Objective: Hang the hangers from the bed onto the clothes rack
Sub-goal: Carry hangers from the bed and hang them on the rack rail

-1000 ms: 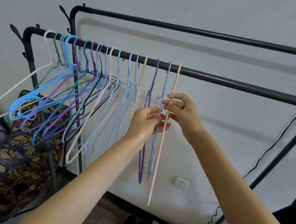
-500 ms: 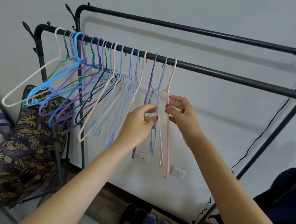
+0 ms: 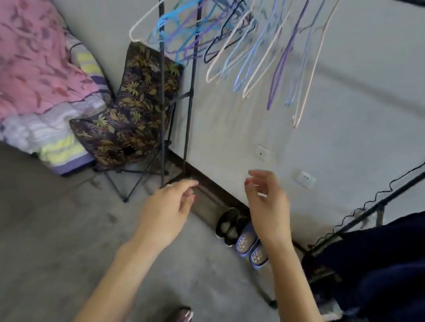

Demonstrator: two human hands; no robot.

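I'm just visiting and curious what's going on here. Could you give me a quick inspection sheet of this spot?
Surface: grey floor, bare where seen.
Job's things: coloured hangers hang on the rack; none in hand.
Clutter: shoes by the wall; bedding; patterned folding chair; dark cloth.
Hands: left hand and right hand hold nothing, fingers loose.
Cables: black cord along the wall.
Surroundings: white wall, two sockets.

Grey floor [image 3: 31, 258], shoes [image 3: 239, 234] by the wall (two pairs), rack feet
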